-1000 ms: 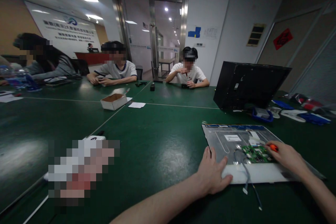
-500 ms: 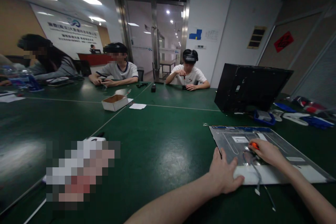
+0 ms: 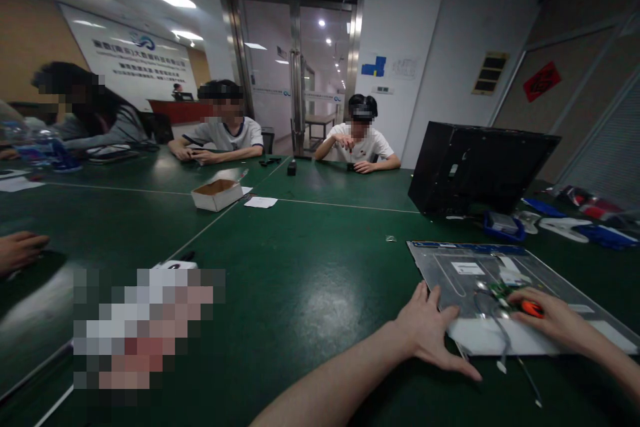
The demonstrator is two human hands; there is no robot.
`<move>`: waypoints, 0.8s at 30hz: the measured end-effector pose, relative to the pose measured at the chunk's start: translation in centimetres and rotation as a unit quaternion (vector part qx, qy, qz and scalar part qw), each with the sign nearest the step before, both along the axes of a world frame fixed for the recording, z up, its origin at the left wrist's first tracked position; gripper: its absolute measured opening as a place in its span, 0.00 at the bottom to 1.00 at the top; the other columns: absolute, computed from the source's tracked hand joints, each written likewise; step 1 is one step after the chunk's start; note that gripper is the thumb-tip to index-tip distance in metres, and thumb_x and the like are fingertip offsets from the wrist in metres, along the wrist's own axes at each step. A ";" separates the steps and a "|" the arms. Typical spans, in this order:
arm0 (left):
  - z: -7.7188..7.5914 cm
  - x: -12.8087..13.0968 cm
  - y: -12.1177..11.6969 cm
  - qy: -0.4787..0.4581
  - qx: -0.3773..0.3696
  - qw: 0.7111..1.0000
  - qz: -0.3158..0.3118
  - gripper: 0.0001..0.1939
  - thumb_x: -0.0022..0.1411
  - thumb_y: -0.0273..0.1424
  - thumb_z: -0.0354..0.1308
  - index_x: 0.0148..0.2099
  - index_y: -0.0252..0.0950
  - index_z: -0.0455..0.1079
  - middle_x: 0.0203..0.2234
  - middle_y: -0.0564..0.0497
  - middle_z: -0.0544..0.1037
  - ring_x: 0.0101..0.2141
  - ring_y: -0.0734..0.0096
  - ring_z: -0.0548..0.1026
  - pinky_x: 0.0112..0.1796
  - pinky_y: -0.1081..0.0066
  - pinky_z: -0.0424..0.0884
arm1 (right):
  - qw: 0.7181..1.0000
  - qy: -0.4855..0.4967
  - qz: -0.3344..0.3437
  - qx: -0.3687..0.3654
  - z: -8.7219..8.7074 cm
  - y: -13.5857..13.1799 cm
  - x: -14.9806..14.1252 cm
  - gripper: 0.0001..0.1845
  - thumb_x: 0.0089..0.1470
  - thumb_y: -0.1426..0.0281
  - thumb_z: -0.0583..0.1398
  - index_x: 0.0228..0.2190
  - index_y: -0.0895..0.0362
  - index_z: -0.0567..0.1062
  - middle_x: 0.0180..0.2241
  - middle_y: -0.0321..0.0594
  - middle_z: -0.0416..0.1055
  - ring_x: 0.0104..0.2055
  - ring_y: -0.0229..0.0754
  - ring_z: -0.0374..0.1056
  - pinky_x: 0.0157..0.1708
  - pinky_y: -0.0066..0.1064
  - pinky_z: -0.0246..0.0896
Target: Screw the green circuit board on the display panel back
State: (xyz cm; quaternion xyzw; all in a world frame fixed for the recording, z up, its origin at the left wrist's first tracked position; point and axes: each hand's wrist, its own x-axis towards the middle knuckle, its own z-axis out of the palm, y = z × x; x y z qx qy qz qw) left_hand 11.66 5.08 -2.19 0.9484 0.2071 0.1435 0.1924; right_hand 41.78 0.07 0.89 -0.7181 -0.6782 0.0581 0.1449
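A flat display panel (image 3: 450,287) lies back side up at the right of the green table. My left hand (image 3: 433,327) rests at its near left corner with the fingers spread. Over the panel, my right hand (image 3: 555,317) is closed around an orange-handled screwdriver (image 3: 532,308), its tip hidden. The fingers of that hand are at a green circuit board (image 3: 497,291), which they partly cover. A grey cable (image 3: 503,333) runs from the board area over the panel's near edge, and a dark cable (image 3: 529,380) hangs beside it.
A black monitor housing (image 3: 480,167) stands behind the panel, with a blue tray (image 3: 504,225) at its foot. Farther left are an open white box (image 3: 217,195) and a paper slip (image 3: 261,202). Co-workers sit across the table; another person's hand (image 3: 20,252) shows at far left.
The panel has slid rightward across the table, with my left hand following. My right hand moved left over the board, then back right. Another person's hand has appeared at far left.
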 end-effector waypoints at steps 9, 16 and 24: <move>-1.1 0.8 -0.1 -0.092 0.025 0.993 0.071 0.54 0.37 0.66 0.61 0.54 0.27 0.64 0.49 0.35 0.69 0.49 0.49 0.68 0.53 0.59 0.63 | 0.995 0.070 0.030 0.059 0.0 -1.3 -0.1 0.22 0.50 0.48 0.54 0.28 0.51 0.77 0.33 0.44 0.77 0.35 0.51 0.72 0.35 0.38 0.68; -1.6 1.1 -0.4 -0.071 0.032 0.987 0.137 0.56 0.32 0.70 0.58 0.49 0.26 0.67 0.44 0.35 0.72 0.46 0.49 0.69 0.55 0.54 0.59 | 0.997 0.025 0.034 0.058 -1.2 -0.7 0.0 0.27 0.54 0.47 0.49 0.29 0.52 0.77 0.35 0.47 0.75 0.34 0.49 0.72 0.33 0.37 0.69; -0.7 0.7 -0.1 -0.037 0.034 0.997 0.066 0.48 0.49 0.66 0.52 0.55 0.29 0.64 0.48 0.37 0.72 0.51 0.48 0.67 0.56 0.50 0.55 | 0.999 -0.049 0.010 -0.009 -1.2 0.1 -2.6 0.27 0.55 0.49 0.48 0.37 0.54 0.78 0.43 0.49 0.73 0.38 0.50 0.72 0.33 0.37 0.69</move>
